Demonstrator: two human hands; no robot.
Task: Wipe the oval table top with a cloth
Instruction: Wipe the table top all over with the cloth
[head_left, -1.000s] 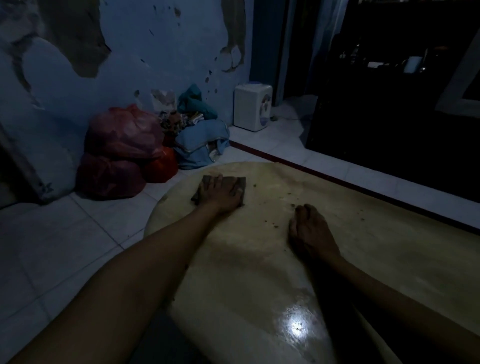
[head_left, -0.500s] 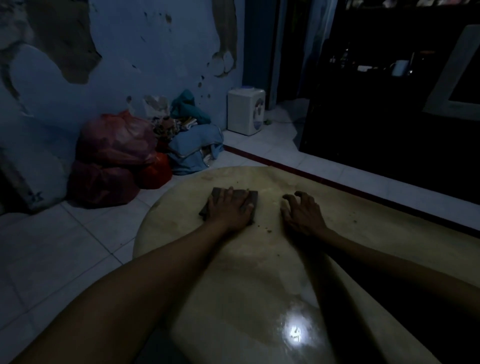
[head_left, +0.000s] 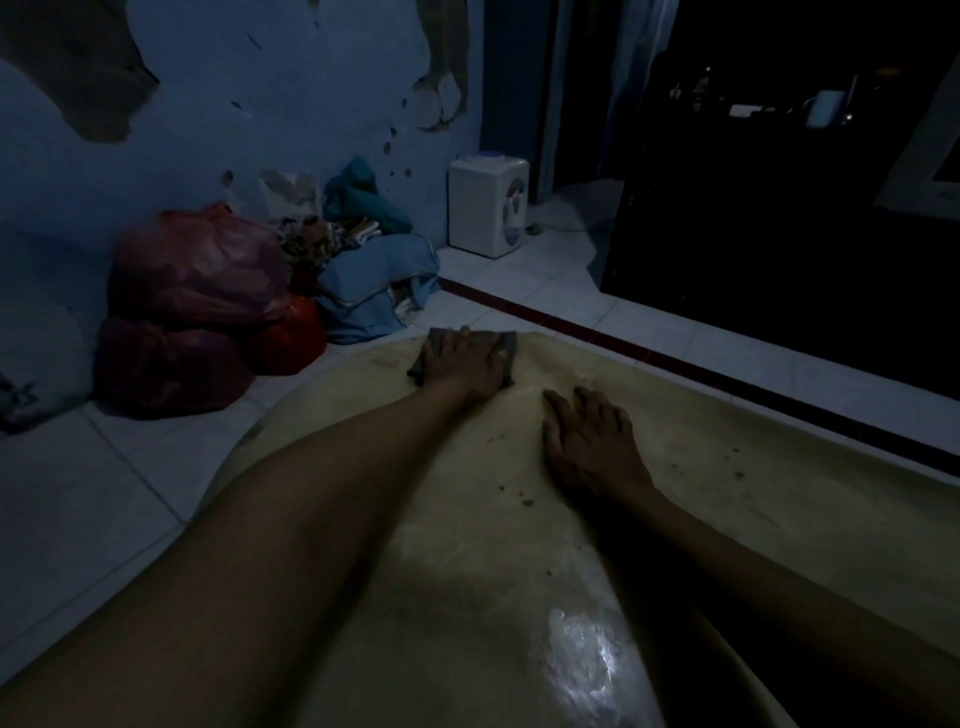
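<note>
The pale oval table top (head_left: 727, 499) fills the lower right of the head view, with dark crumbs scattered on it. A dark folded cloth (head_left: 506, 345) lies at the table's far rounded edge. My left hand (head_left: 465, 364) presses flat on the cloth, fingers spread over it, hiding most of it. My right hand (head_left: 589, 441) rests palm down on the bare table, just right of and nearer than the cloth, holding nothing. The room is dim.
Red plastic bags (head_left: 192, 306) and a heap of blue cloth (head_left: 374, 291) sit on the white tiled floor by the peeling wall. A small white appliance (head_left: 488, 208) stands near the doorway. A dark cabinet (head_left: 779, 208) rises beyond the table.
My left hand has pushed the cloth away from me to the far rim of the table. My right hand lies flatter, a little nearer to me.
</note>
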